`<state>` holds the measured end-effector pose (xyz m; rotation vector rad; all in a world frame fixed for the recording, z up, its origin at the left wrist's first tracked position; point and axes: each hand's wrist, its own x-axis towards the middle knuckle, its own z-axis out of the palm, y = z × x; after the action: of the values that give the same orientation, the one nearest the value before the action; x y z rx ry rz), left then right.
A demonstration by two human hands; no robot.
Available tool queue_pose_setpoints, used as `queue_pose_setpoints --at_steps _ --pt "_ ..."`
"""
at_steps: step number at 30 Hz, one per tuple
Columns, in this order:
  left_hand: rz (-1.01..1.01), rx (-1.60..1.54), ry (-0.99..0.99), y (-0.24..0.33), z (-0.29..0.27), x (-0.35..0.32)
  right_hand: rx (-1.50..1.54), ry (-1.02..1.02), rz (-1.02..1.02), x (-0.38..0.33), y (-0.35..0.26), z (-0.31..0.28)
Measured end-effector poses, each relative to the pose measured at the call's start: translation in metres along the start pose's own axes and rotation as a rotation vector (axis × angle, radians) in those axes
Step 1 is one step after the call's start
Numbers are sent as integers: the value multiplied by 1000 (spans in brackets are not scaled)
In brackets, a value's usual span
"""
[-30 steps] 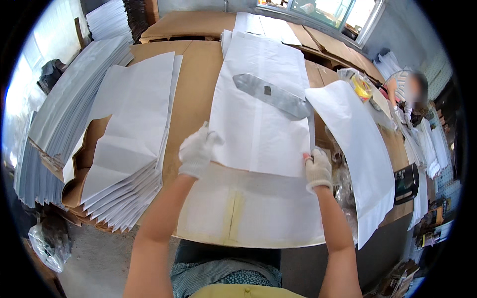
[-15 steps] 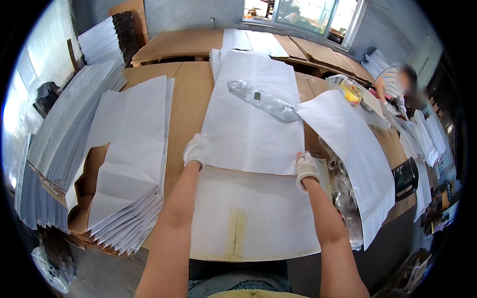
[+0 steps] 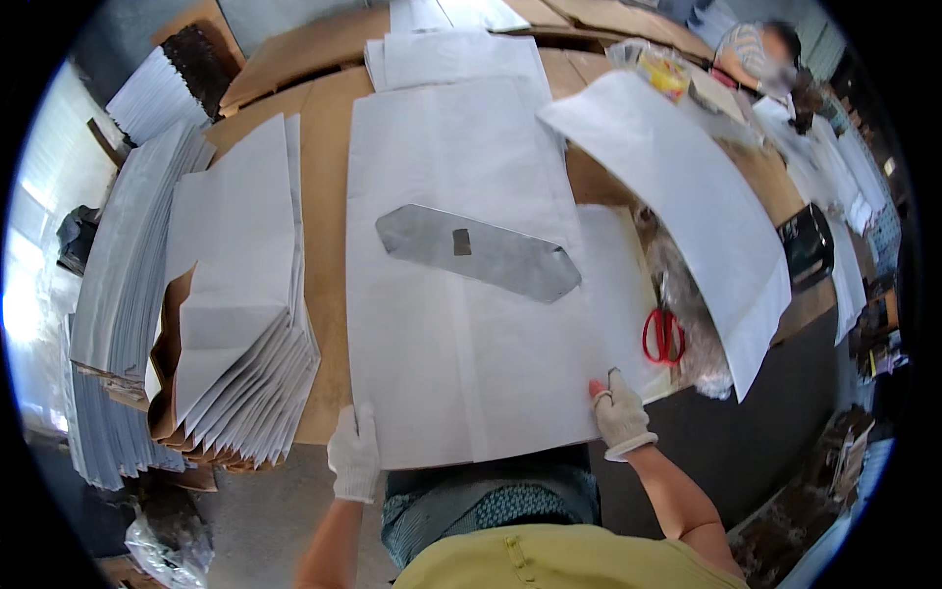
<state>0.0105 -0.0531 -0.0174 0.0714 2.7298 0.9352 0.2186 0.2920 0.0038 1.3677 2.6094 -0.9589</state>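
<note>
A large flat white paper sack (image 3: 442, 363) with a lengthwise seam lies in front of me, reaching the near table edge. My left hand (image 3: 353, 454), in a white knit glove, is closed on its near left corner. At the near right corner my right hand (image 3: 621, 417), gloved too with a reddish fingertip showing, pinches the sack's edge. Across the sack rests a long grey plate (image 3: 510, 257) with pointed ends and a small dark square in its middle. Neither hand touches the plate. What lies under the sack is mostly hidden.
Red-handled scissors (image 3: 663, 337) lie right of the sack, beside crumpled clear plastic (image 3: 702, 344). A curved white sheet (image 3: 677, 187) arches over there. Fanned, brown-lined sacks (image 3: 235, 324) are stacked at left. A person (image 3: 756, 59) works at the far right.
Both hands have drawn the sack toward my body, with the plate riding on it. The pale board below is now mostly covered, and the red scissors have come into sight.
</note>
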Motion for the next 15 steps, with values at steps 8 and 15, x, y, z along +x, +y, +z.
queue_pose_setpoints --at_steps 8,15 --pt "346 374 -261 11 -26 -44 -307 -50 -462 -56 14 -21" --pt "629 495 -213 42 -11 15 -413 -169 -258 9 -18 -20"
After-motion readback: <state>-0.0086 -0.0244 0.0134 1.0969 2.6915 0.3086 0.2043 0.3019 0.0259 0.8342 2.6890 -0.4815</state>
